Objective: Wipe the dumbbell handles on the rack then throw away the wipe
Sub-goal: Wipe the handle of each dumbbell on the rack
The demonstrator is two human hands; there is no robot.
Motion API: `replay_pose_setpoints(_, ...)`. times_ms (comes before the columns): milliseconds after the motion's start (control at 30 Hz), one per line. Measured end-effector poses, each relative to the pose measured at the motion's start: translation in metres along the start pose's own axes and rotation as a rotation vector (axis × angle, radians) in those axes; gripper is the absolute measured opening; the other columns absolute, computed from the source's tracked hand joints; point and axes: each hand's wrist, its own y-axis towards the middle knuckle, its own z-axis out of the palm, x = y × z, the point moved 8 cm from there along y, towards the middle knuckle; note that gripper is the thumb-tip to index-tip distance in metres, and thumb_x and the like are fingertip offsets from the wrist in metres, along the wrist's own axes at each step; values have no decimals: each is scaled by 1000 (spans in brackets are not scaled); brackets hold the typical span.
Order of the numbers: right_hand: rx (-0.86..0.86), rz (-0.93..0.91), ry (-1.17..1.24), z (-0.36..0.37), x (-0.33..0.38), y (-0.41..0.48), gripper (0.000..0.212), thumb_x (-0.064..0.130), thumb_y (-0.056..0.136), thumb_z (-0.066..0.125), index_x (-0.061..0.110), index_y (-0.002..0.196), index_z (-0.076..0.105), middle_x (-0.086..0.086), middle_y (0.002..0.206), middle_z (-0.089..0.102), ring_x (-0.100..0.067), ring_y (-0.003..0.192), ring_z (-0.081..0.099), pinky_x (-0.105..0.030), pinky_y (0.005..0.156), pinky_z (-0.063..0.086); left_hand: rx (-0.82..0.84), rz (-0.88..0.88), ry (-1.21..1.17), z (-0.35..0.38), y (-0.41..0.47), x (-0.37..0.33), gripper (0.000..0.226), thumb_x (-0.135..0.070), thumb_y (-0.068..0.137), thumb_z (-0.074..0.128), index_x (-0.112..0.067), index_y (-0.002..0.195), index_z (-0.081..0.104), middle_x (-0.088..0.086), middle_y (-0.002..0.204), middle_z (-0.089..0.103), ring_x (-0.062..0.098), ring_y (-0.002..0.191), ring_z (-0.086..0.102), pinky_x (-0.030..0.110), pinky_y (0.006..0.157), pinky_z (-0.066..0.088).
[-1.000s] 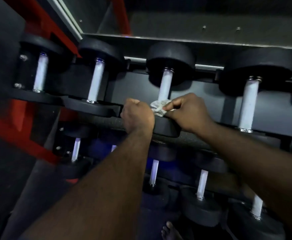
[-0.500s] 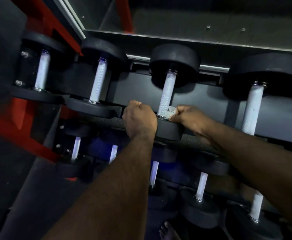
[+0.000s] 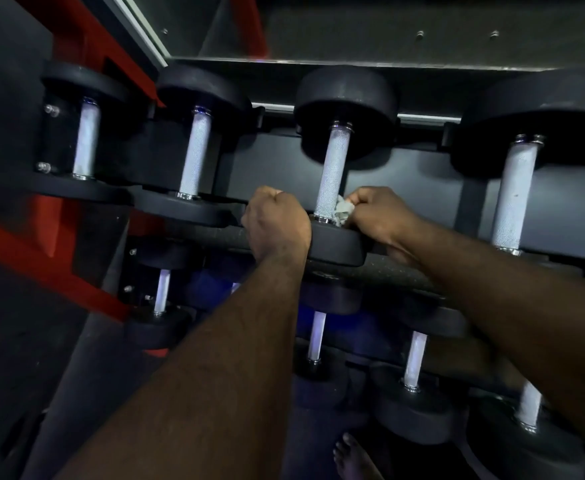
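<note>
Black dumbbells with pale knurled handles lie in rows on a dark rack. The third dumbbell's handle (image 3: 332,171) on the upper row is in front of me. My right hand (image 3: 381,216) holds a crumpled whitish wipe (image 3: 342,210) pressed against the lower right side of that handle, just above the near weight head (image 3: 336,244). My left hand (image 3: 275,220) is a closed fist resting at the left edge of that weight head, on the rack's front rail; whether it grips anything is hidden.
Neighbouring upper handles stand at left (image 3: 195,154), far left (image 3: 86,140) and right (image 3: 514,199). A lower row of dumbbells (image 3: 414,358) sits beneath. Red frame beams (image 3: 41,261) run at left. A bare foot (image 3: 353,459) shows below.
My right hand with the wipe has slid from over the handle's base down to its right side. The handle is now uncovered. My left fist has stayed in place.
</note>
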Motion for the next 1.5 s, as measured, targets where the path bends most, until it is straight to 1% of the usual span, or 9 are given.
replay_pose_setpoints(233, -3, -172, -76, -21, 29, -18, 29, 16, 60, 91, 22, 80, 71, 11, 69, 71, -4, 66, 65, -27, 66, 54, -20, -9, -37, 0, 2, 4, 21, -15, 97, 49, -15, 98, 69, 1, 99, 66, 23, 93, 58, 25, 77, 35)
replay_pose_setpoints(400, -91, -785, -373, -15, 94, -39, 32, 26, 75, 71, 28, 106, 76, 7, 92, 74, -6, 83, 68, -22, 77, 55, -66, -69, -228, -3, -1, 10, 23, -16, 100, 46, -13, 106, 68, 3, 102, 69, 22, 93, 61, 28, 69, 40)
replay_pose_setpoints(533, 69, -1094, -901, 32, 117, -41, 18, 18, 84, 68, 22, 98, 78, 1, 108, 67, -24, 102, 56, -36, 77, 49, -128, -116, -317, -7, -2, 14, 27, -20, 105, 41, -9, 115, 64, 7, 110, 66, 25, 97, 57, 29, 76, 34)
replay_pose_setpoints(800, 468, -1032, -1220, 48, 108, -44, 42, 15, 68, 47, 11, 98, 76, -10, 101, 73, -32, 95, 67, -42, 86, 55, -89, -124, -291, -3, 2, 14, 29, -20, 106, 39, -9, 118, 63, 8, 110, 69, 23, 96, 58, 25, 72, 31)
replay_pose_setpoints(900, 419, -949, -1313, 62, 113, -36, 23, 19, 80, 44, 11, 82, 66, -12, 83, 68, -37, 83, 64, -36, 71, 48, -91, -122, -288, -4, 1, 14, 28, -21, 106, 42, -7, 116, 64, 11, 112, 70, 26, 101, 60, 30, 79, 36)
replay_pose_setpoints(1100, 461, -709, -1559, 84, 130, -26, 26, 18, 99, 50, 8, 117, 65, -13, 115, 65, -33, 109, 64, -40, 75, 48, -114, -110, -255, -5, -3, 12, 26, -24, 107, 41, -9, 108, 63, 13, 112, 67, 30, 105, 58, 38, 92, 43)
replay_pose_setpoints(1233, 372, -795, -1582, 71, 128, -33, 18, 19, 102, 43, 18, 111, 59, -2, 113, 60, -27, 121, 55, -47, 100, 35, -135, -91, -245, -6, -4, 11, 21, -19, 102, 44, -12, 105, 63, 9, 109, 67, 29, 104, 60, 40, 95, 46)
replay_pose_setpoints(1367, 530, -554, -1686, 79, 125, -19, 29, 23, 95, 59, 21, 123, 61, -1, 132, 60, -26, 127, 55, -56, 109, 38, -114, -84, -228, -5, -7, 7, 14, -16, 103, 43, -19, 102, 56, 3, 105, 63, 26, 105, 57, 30, 88, 39)
replay_pose_setpoints(1500, 358, -765, -1536, 67, 129, -34, 26, 24, 102, 45, 17, 121, 61, 0, 123, 62, -23, 129, 51, -54, 120, 21, -103, -55, -244, -4, -5, 8, 17, -22, 97, 42, -18, 96, 58, 6, 105, 66, 30, 104, 59, 40, 94, 45)
